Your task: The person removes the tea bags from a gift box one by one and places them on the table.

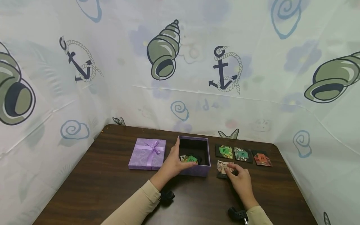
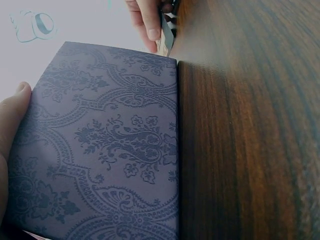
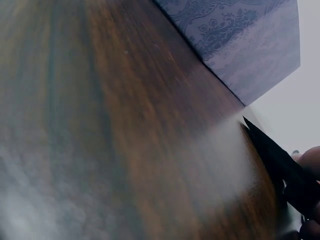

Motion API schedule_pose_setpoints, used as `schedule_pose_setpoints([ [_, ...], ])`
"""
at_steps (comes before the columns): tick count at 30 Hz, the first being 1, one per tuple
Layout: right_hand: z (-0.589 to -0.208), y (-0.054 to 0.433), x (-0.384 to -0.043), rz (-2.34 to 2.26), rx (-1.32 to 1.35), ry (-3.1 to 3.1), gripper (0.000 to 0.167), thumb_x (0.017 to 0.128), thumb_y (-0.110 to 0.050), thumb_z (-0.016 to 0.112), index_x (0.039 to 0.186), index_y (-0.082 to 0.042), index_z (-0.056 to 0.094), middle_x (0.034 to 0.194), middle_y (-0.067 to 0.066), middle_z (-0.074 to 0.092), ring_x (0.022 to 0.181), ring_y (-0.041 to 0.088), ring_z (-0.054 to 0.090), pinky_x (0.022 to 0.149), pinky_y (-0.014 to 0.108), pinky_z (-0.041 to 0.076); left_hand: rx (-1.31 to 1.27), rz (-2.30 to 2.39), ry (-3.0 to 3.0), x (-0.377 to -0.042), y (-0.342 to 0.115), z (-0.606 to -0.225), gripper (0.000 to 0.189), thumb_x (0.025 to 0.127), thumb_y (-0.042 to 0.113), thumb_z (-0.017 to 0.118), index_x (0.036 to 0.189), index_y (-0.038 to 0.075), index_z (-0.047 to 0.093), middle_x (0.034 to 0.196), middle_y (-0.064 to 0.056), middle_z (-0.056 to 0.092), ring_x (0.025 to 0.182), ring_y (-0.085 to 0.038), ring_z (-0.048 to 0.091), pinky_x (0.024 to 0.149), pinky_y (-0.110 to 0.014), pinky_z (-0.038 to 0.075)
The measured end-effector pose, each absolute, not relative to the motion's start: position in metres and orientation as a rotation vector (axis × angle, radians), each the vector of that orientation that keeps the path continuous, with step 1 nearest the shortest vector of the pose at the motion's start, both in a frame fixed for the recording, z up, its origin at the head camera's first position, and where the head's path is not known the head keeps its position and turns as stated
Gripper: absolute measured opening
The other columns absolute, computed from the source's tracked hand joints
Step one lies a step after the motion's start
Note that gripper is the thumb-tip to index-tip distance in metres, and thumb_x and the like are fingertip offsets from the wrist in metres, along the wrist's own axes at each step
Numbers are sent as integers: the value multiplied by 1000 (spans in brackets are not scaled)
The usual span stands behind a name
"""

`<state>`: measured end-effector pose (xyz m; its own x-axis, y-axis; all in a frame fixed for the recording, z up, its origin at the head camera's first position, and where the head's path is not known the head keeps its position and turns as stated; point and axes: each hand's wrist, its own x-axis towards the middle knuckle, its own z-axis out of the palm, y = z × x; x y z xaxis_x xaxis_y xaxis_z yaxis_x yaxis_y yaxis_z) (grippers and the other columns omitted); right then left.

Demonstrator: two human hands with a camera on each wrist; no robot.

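My left hand (image 1: 173, 161) grips the near left corner of an uncovered purple gift box (image 1: 197, 171), fingers along its left wall and thumb over the front rim. Inside the box, on its dark floor, lie flat packets with green and yellow printing (image 1: 189, 158). To the right of the box my right hand (image 1: 241, 181) pinches a small black packet with a beige and pink printed front (image 1: 222, 167). In the right wrist view the packet's dark edge (image 3: 272, 155) tilts up close over the table.
The box's lid (image 1: 147, 154), with a ribbon bow, lies left of the box. Behind the right hand is a row of three black packets: green (image 1: 226, 152), teal (image 1: 242, 154) and red (image 1: 262, 158). A printed cloth (image 1: 197, 103) hangs behind the brown table (image 1: 107, 187).
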<state>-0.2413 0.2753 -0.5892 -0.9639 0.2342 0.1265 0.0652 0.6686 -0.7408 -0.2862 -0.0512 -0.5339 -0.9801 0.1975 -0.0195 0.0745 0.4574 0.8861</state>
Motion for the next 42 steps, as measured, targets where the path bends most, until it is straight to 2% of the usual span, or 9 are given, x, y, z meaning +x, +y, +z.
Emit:
schedule_pose_setpoints([
  [3, -588, 275, -241, 1149, -214, -2693, 34, 99, -26, 83, 128, -8, 80, 139, 14, 76, 108, 31, 58, 90, 42, 44, 235, 1554, 2576, -286, -51, -534, 145, 75, 65, 95, 177, 30, -2, 182, -21, 16, 165, -47, 29, 124, -74, 34],
  [7, -588, 276, -241, 1093, -179, -2729, 33, 96, -24, 86, 124, -8, 82, 122, 18, 76, 104, 33, 56, 87, 43, 41, 238, 1554, 2575, -286, -51, -534, 145, 76, 63, 95, 177, 29, -2, 182, -21, 16, 165, -47, 29, 124, -73, 34],
  [10, -589, 275, -242, 1071, -175, -2735, 33, 92, -21, 89, 122, -9, 83, 107, 16, 64, 99, 32, 49, 84, 42, 37, 245, 1554, 2581, -287, -52, -534, 146, 75, 65, 95, 178, 27, -1, 182, -23, 16, 165, -48, 28, 124, -73, 35],
  [12, -589, 275, -242, 1080, -173, -2725, 33, 91, -19, 90, 121, -8, 83, 103, 15, 56, 98, 32, 45, 85, 42, 34, 250, 1557, 2583, -288, -52, -535, 146, 75, 66, 95, 178, 26, -1, 181, -23, 16, 164, -48, 28, 124, -73, 35],
  [15, -591, 275, -242, 1083, -166, -2716, 33, 90, -18, 91, 120, -7, 83, 104, 15, 53, 99, 32, 42, 87, 43, 32, 247, 1548, 2588, -288, -52, -535, 146, 75, 64, 96, 178, 27, -1, 182, -23, 16, 165, -48, 28, 124, -74, 34],
  [22, -592, 275, -243, 1055, -103, -2725, 37, 91, -19, 91, 125, -10, 82, 103, 12, 59, 97, 29, 45, 86, 43, 34, 239, 1553, 2577, -287, -53, -535, 143, 78, 54, 97, 177, 29, -2, 183, -20, 14, 165, -47, 27, 125, -74, 33],
  [29, -591, 275, -242, 1061, -81, -2727, 35, 91, -17, 91, 124, -10, 83, 103, 11, 58, 96, 27, 44, 86, 42, 32, 247, 1559, 2569, -286, -52, -532, 143, 78, 53, 97, 178, 26, -1, 183, -21, 14, 166, -47, 25, 126, -73, 31],
  [36, -589, 276, -242, 1163, -135, -2689, 26, 95, -16, 87, 120, -10, 84, 106, 13, 58, 100, 29, 46, 87, 42, 34, 249, 1550, 2579, -288, -52, -533, 145, 76, 61, 96, 177, 31, -3, 183, -20, 14, 165, -47, 27, 125, -73, 33],
  [42, -590, 276, -241, 1202, -185, -2626, 22, 100, -21, 83, 120, -13, 85, 102, 10, 58, 95, 23, 46, 85, 35, 36, 251, 1554, 2566, -288, -52, -533, 144, 76, 61, 96, 177, 31, -3, 183, -20, 13, 166, -47, 25, 125, -73, 33],
])
